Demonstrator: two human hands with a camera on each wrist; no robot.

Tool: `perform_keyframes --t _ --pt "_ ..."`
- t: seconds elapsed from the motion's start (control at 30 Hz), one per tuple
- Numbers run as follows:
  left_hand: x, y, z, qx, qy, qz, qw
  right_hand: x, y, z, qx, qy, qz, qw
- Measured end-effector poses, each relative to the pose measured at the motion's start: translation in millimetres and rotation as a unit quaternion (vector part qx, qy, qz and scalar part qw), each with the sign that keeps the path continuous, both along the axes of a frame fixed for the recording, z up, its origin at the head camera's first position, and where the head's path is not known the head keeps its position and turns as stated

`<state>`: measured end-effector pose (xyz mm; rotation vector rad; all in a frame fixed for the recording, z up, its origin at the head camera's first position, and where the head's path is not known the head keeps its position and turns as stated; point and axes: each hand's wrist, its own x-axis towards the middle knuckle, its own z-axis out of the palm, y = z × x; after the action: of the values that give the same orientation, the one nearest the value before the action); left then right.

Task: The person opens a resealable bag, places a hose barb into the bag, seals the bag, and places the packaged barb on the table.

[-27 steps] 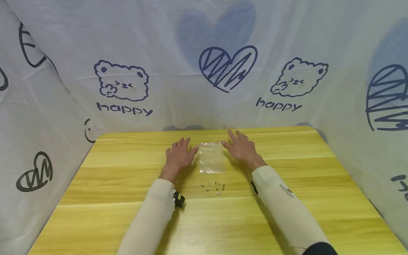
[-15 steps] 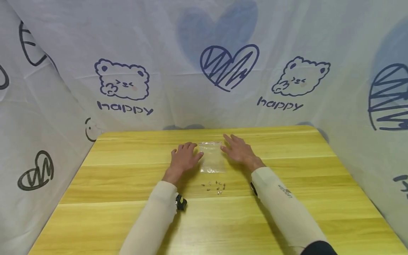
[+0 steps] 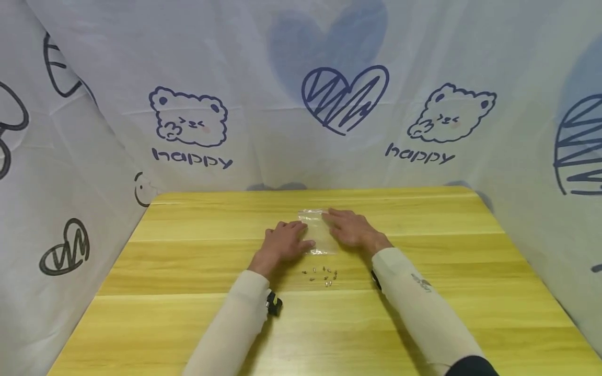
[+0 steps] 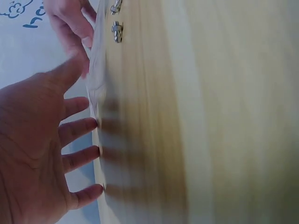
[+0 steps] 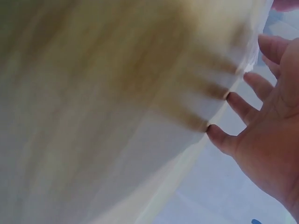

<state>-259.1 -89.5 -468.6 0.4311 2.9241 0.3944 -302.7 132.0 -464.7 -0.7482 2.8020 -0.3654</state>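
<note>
A clear zip bag [image 3: 321, 237] lies flat on the wooden table, its zip strip toward the far side. My left hand [image 3: 284, 241] is at the bag's left edge, thumb over its lower left part. At the bag's right edge, my right hand [image 3: 350, 228] has its fingertips over the upper right corner. Both hands have spread, relaxed fingers; in the wrist views, fingertips of the left hand [image 4: 32, 144] and right hand [image 5: 271, 126] touch the tabletop. Neither hand visibly pinches the bag. Several small metal fittings [image 3: 326, 278] lie loose on the near side of the bag; their exact kind is unclear.
The yellow wood-grain table [image 3: 169, 313] stretches to both sides. Behind it hangs a white cloth [image 3: 263, 130] printed with hearts and bears, with more cloth on the left and right. A small black device [image 3: 274, 303] sits on my left wrist.
Both hands have closed in on the bag from its two sides and come down nearer to me. The left thumb now lies over the bag. The metal fittings stay on the table.
</note>
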Motion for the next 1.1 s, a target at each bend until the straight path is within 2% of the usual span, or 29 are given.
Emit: perform_keyframes --t 0.2,0.43,0.57,0.67,0.77,0.9,1.1 --pt "4.9 5.8 -5.9 -0.044 -0.004 -0.015 0.9989 2.2 -0.7 -6.8 0.032 0.012 0.003 0.9994" --pt "11.6 7.4 -1.6 -0.023 -0.017 -0.043 0.9987 4.7 -2.4 -6.3 0.019 0.036 -0.021 0.999" --pt "12.5 9.7 0.2 -0.019 -0.009 -0.06 0.998 4.3 -1.2 -6.7 0.028 0.046 -0.035 0.998" --pt "11.3 12.7 0.4 -0.022 0.006 -0.053 0.9984 4.3 -0.5 -6.1 0.035 0.047 -0.042 0.9974" --pt "9.4 16.5 0.4 -0.017 0.025 -0.031 0.9991 4.3 -0.4 -5.9 0.032 0.045 -0.052 0.9971" --pt "7.8 20.3 1.1 -0.011 0.03 -0.011 0.9994 4.2 -0.4 -5.8 0.017 0.039 -0.066 0.9969" --pt "5.7 19.8 3.7 -0.011 0.022 -0.014 0.9996 2.9 -0.3 -1.9 -0.02 0.034 -0.062 0.9973"
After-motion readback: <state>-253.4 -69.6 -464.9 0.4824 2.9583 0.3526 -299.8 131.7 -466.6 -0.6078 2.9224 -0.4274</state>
